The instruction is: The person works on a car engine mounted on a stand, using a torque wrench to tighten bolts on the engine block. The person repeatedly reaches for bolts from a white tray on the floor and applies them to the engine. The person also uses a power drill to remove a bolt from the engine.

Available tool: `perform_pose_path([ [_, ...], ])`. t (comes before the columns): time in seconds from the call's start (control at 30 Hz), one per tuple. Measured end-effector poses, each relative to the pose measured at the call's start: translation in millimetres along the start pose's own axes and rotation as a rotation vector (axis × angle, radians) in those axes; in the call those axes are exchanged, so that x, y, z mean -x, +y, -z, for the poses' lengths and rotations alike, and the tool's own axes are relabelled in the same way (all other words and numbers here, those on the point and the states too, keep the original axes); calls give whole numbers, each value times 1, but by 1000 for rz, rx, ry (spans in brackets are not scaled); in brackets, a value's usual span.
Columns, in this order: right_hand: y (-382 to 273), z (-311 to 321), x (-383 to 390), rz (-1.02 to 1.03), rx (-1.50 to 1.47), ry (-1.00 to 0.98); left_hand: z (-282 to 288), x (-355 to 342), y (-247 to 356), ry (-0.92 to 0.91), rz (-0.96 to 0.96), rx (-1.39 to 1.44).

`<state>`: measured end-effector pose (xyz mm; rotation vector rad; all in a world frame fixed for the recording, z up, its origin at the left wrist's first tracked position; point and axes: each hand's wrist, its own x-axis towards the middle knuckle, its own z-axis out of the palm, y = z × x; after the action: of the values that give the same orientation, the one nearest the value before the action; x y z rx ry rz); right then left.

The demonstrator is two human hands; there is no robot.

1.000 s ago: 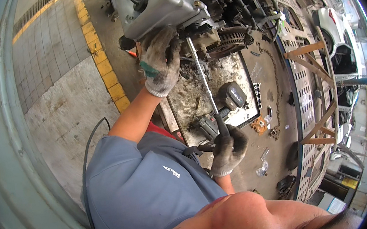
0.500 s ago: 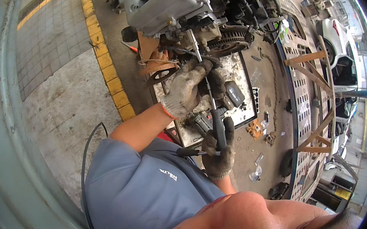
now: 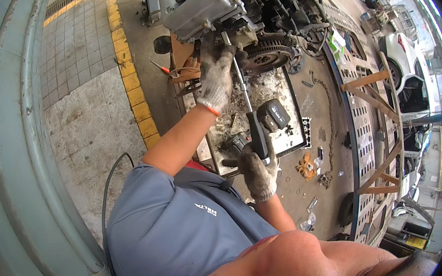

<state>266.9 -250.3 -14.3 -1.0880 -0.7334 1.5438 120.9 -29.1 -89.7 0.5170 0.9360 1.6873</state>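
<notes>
A long socket wrench with a bright metal shaft and a black grip (image 3: 257,133) reaches up to the side of a grey engine (image 3: 201,6). At its far end the socket meets the engine low down, above a toothed flywheel (image 3: 266,56). My left hand (image 3: 217,80), in a dirty knitted glove, closes on the shaft near the socket; some fingers are hidden against the engine. My right hand (image 3: 259,173), gloved too, is wrapped round the lower end of the grip, its thumb lying along it. A second black handle (image 3: 230,163) sticks out leftward there.
A cordless power tool with a black battery (image 3: 274,114) lies on a stained tray (image 3: 289,93) below the wrench. Beyond the tray's left side is an orange-handled screwdriver (image 3: 161,67). To the right stands a perforated metal frame (image 3: 364,141) with wooden struts.
My left hand has slid up the shaft toward the engine. The wrench's socket end has moved up and left against the engine, and my right hand has risen with the grip.
</notes>
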Motion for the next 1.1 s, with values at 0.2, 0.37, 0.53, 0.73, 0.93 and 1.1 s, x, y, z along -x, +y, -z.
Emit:
perform_pose_path([
  [0.2, 12, -5, 1, -33, -289, -164, -29, 25, 51, -46, 66, 697],
  [0.37, 17, 4, -1, -23, -271, -167, -28, 11, 51, -31, 237, 910],
  [0.53, 25, 22, -14, 219, 561, -11, -26, 2, 25, 87, 188, 927],
  [0.73, 15, 23, -25, 627, 1279, -49, -19, 6, 4, 55, 143, 514],
  [0.93, 19, 16, -15, 318, 701, 27, -22, 26, -31, -40, -20, 166],
  [1.1, 14, 20, -16, 319, 783, 113, -19, 2, -33, -220, -365, 329],
])
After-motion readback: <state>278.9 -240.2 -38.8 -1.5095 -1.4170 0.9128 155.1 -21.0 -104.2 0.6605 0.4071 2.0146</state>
